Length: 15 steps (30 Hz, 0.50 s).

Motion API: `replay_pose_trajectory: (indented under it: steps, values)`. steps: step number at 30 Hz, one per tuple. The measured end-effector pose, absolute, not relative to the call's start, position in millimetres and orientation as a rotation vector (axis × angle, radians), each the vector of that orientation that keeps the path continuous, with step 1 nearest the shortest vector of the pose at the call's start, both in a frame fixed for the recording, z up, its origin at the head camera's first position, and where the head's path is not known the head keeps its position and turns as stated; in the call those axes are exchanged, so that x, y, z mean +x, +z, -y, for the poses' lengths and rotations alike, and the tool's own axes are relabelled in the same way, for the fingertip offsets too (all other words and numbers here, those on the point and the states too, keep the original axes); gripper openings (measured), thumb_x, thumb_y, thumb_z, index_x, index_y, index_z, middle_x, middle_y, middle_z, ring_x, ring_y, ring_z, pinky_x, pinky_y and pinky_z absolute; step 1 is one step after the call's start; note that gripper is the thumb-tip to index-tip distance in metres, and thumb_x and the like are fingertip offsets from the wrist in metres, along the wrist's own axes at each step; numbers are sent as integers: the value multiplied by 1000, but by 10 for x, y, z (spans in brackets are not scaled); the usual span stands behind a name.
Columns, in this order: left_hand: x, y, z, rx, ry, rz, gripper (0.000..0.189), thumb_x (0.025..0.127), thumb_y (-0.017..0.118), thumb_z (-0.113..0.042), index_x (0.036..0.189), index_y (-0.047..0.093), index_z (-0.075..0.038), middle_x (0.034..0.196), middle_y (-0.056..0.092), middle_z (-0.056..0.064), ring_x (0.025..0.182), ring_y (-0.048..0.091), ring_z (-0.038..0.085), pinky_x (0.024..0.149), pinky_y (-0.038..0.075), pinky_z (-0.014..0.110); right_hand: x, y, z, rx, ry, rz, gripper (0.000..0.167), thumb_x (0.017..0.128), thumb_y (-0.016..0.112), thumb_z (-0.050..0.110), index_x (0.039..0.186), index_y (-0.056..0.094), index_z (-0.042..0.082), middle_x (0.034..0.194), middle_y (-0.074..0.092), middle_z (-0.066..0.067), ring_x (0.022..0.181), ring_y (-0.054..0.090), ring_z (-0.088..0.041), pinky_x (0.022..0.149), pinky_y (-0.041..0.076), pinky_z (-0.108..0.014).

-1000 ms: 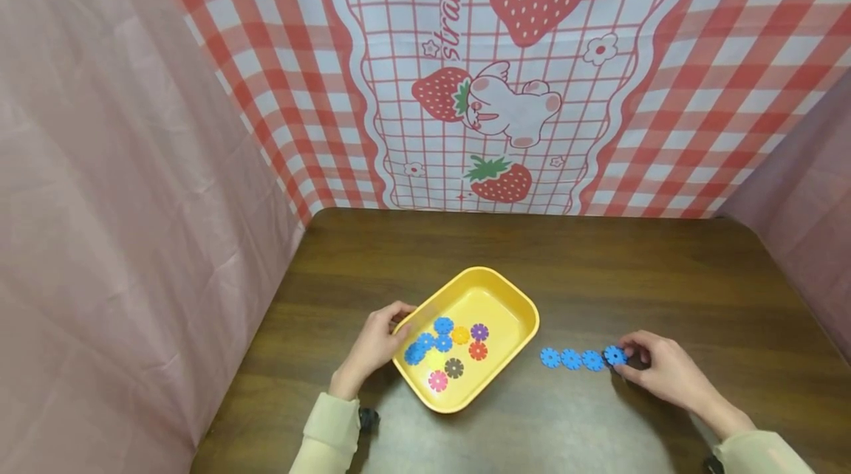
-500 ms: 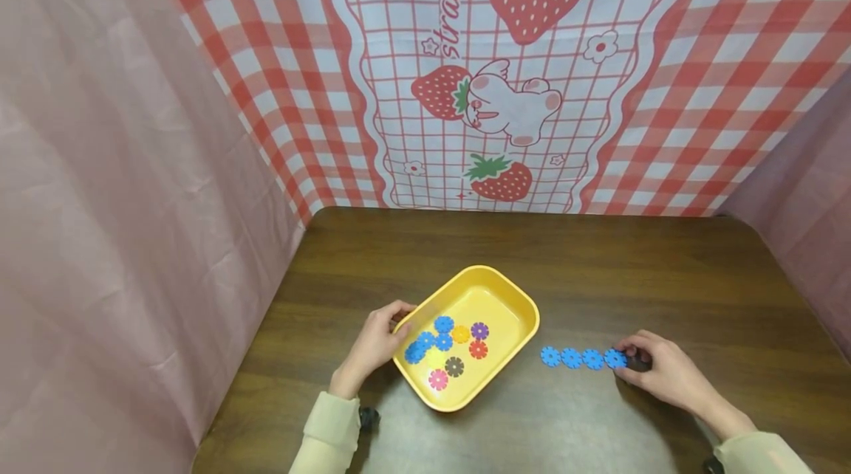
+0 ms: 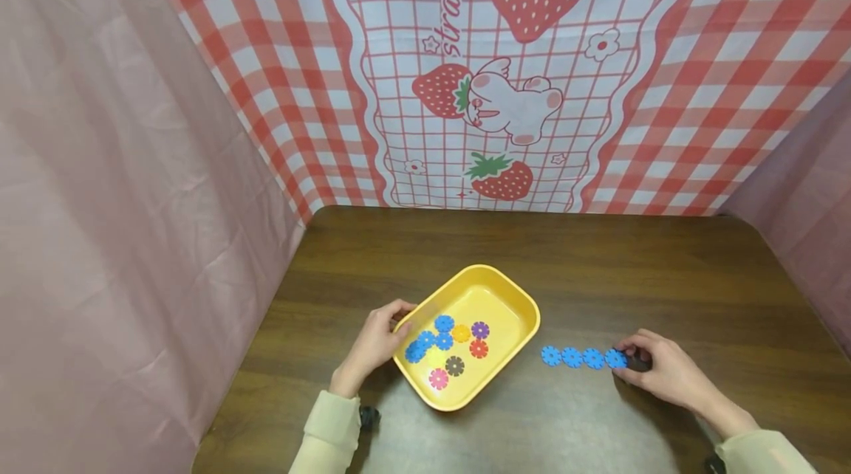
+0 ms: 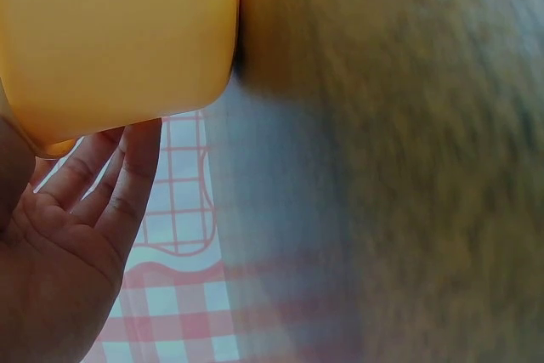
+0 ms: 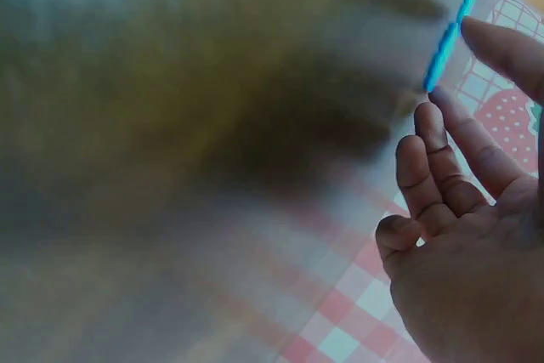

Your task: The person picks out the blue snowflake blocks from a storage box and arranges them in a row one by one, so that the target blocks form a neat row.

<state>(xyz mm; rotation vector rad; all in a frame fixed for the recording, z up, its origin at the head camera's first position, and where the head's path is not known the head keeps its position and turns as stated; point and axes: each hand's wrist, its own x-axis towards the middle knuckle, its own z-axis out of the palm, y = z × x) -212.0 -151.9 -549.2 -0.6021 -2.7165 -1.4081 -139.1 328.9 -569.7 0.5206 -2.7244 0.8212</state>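
In the head view, four notched blue discs [image 3: 575, 357] are lined up, touching, at lower right of centre. A yellow tray [image 3: 488, 304] is set slantwise at lower centre; mixed-colour discs [image 3: 444, 341] are scattered inside.

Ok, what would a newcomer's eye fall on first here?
Probably the yellow tray of colored discs on the brown table, gripped by the left hand. Next, right of it, the row of four blue discs, its outer end pinched by the right hand. Behind hangs the red-checked strawberry cloth.
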Motion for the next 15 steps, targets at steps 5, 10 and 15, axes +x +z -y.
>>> replay_pose_trajectory:
  steps: [5,10,15]
  values:
    - [-2121,-5491,1522,-600,-1397,2715,22,89,68,6,110,70,-2,99,70,8,87,63,19,74,54,30,-1473,-5584,-3265,563,828,2676,36,65,90,8,95,71,10,85,59,8,73,48,-5,60,41,-23]
    - [-2121,-5497,1521,-600,-1386,2718,21,89,68,5,109,70,-2,98,70,8,86,63,18,74,54,30,-1563,-5424,-3182,649,862,2629,37,66,90,7,97,71,8,83,61,6,71,50,-7,59,40,-22]
    - [-2123,-5502,1515,-602,-1379,2722,21,90,68,5,109,70,-2,99,70,9,87,63,19,75,54,30,-1652,-5263,-3083,708,890,2635,36,68,89,7,99,71,7,86,63,4,70,51,-9,58,42,-24]
